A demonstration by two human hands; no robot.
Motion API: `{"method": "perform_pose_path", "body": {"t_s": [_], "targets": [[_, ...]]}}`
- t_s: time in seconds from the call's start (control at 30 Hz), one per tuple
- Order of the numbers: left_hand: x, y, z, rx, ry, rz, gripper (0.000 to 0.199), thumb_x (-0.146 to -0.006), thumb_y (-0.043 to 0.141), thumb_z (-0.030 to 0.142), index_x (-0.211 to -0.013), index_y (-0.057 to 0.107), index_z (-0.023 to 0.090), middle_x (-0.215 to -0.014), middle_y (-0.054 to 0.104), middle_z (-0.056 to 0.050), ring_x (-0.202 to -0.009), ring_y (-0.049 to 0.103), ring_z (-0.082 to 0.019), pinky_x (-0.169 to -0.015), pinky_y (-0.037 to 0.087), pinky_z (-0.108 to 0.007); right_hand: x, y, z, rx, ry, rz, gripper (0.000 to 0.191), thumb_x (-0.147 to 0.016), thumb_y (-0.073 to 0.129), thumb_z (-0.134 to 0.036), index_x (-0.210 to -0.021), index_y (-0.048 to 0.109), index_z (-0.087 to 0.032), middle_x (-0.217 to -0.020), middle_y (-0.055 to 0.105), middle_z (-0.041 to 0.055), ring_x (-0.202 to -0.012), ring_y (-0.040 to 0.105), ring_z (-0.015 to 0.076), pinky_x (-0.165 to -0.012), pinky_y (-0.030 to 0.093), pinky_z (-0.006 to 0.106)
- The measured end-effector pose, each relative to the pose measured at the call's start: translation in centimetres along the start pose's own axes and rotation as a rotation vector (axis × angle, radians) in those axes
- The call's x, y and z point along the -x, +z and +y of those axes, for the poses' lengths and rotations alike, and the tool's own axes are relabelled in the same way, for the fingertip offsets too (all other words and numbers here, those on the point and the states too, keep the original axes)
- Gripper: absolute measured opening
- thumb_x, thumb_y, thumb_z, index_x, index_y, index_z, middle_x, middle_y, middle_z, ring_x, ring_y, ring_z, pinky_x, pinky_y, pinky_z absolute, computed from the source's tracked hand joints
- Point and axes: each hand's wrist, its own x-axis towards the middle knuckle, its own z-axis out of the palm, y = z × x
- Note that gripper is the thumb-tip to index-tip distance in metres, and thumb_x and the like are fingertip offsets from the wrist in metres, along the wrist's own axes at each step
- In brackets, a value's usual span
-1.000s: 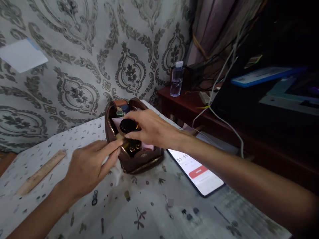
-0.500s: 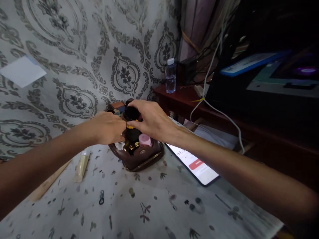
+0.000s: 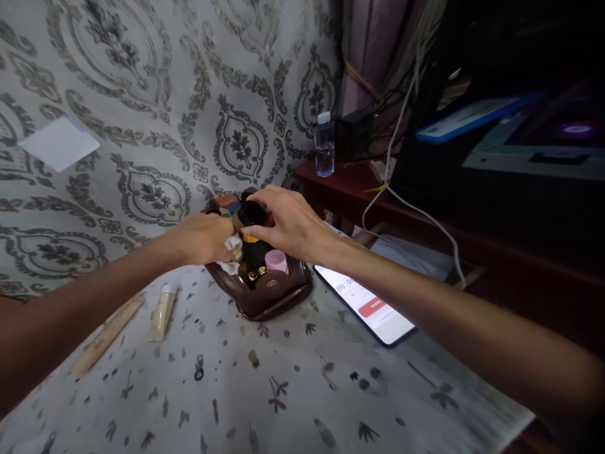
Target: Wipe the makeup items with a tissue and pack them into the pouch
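Observation:
An open brown zip bag (image 3: 276, 296) sits on the patterned cloth, filled with small items. Inside it, my right hand (image 3: 300, 227) curves its thumb and fingers around a jar with a black lid (image 3: 253, 213). My left hand (image 3: 208, 239) is closed at the bag's left side, its fingertips mostly hidden. A small white crumpled thing (image 3: 233, 244) shows at these fingers; its kind is unclear. Nearer the front of the bag are a pink round container (image 3: 276, 260) and small gold-coloured pieces (image 3: 258, 273).
Left of the bag lie a pale tube (image 3: 163, 312) and a flat tan strip (image 3: 108, 334). A lit phone (image 3: 373, 309) lies at the right, under my right forearm. Behind it, a clear bottle (image 3: 324, 148) stands on a dark red desk (image 3: 340, 189) with a white cable (image 3: 425, 217).
My left hand has shifted slightly up, and the white crumpled thing now shows at its fingers. My right hand stays around the jar. The view has moved a little.

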Motion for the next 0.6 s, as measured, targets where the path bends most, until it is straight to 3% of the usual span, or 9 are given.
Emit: {"method": "perform_pose_path", "body": {"t_s": [0.1, 0.2, 0.4, 0.6], "targets": [[1.0, -1.7, -0.9, 0.002, -0.061, -0.034, 0.027, -0.073, 0.067, 0.044, -0.086, 0.068, 0.021, -0.075, 0.067, -0.004, -0.075, 0.064, -0.024, -0.066, 0.043, -0.029, -0.1, -0.2, 0.0, 0.013, -0.006, -0.015, 0.035, -0.081, 0.072, -0.023, -0.115, 0.066, -0.017, -0.1, 0.065, 0.0054, -0.091, 0.06, 0.0197, -0.082, 0.046, 0.03], [2.1, -2.6, -2.2, 0.107, -0.1, 0.023, 0.032, -0.075, 0.066, 0.05, -0.091, 0.067, 0.022, -0.071, 0.065, -0.002, -0.068, 0.063, -0.022, -0.058, 0.039, -0.026, -0.4, -0.2, -0.3, 0.078, -0.025, -0.117, 0.03, -0.08, 0.073, -0.02, -0.109, 0.068, -0.014, -0.1, 0.066, 0.0078, -0.093, 0.061, 0.0215, -0.081, 0.045, 0.03], [3.9, -2.4, -4.1, 0.42, -0.104, 0.016, 0.034, -0.08, 0.061, 0.053, -0.088, 0.06, 0.02, -0.068, 0.059, 0.002, -0.056, 0.054, -0.011, -0.051, 0.033, -0.021, -1.6, 1.5, -1.6, 0.098, -0.118, -0.448, 0.029, -0.077, 0.075, -0.018, -0.105, 0.069, -0.016, -0.091, 0.07, 0.0051, -0.087, 0.064, 0.0201, -0.069, 0.044, 0.026], [4.3, -2.2, -4.5, 0.471, -0.098, 0.041, 0.033, -0.079, 0.061, 0.051, -0.081, 0.056, 0.019, -0.062, 0.054, 0.003, -0.052, 0.049, -0.008, -0.049, 0.031, -0.02, -2.7, 4.1, -1.9, 0.151, -0.097, -0.523, 0.038, -0.073, 0.069, -0.011, -0.109, 0.063, -0.016, -0.098, 0.07, 0.0074, -0.085, 0.066, 0.0215, -0.066, 0.046, 0.028]]}}
